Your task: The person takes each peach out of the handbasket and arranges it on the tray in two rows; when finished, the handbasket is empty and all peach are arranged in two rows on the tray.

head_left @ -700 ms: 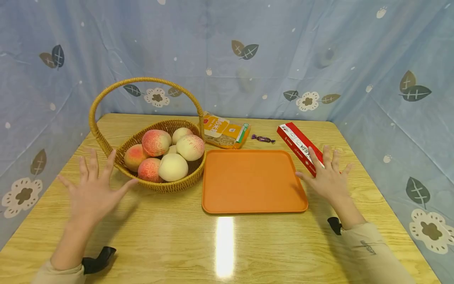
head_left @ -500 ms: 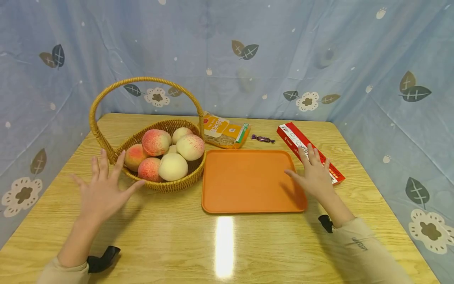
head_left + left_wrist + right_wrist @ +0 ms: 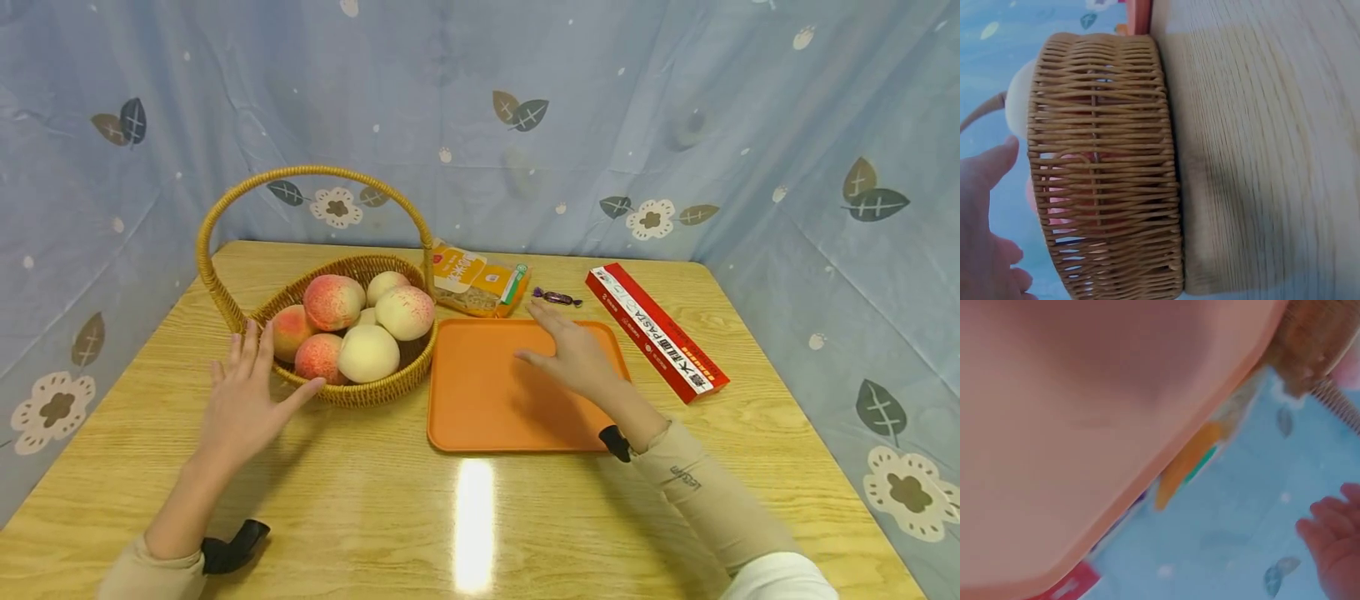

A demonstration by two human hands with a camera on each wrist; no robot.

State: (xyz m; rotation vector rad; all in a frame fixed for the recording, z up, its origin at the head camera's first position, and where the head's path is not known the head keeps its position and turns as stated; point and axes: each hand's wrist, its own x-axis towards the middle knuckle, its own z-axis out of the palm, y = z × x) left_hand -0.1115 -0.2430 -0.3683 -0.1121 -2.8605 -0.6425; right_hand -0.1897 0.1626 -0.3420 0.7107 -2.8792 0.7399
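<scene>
A wicker basket [image 3: 375, 395] with a tall arched handle stands at the left of the table, holding several peaches [image 3: 331, 302], some red and some pale. My left hand [image 3: 243, 408] is by the basket's near left rim, fingers spread and nothing in it; in the left wrist view its thumb tip appears close to the rim, and I cannot tell whether they touch. Over the orange tray [image 3: 480, 417] my right hand [image 3: 573, 354] hovers with fingers extended, holding nothing. The tray lies flat, right of the basket, partly hidden by that hand and forearm.
Behind the tray lie an orange food packet [image 3: 480, 279] and a purple-wrapped candy [image 3: 557, 297]. A long red pasta box [image 3: 656, 332] rests at an angle to the tray's right. Blue patterned curtains [image 3: 465, 125] enclose the table's back and sides.
My right hand has swept left from beside the pasta box to above the tray, uncovering the box. My left hand has moved right, nearer the basket. The objects have stayed in place.
</scene>
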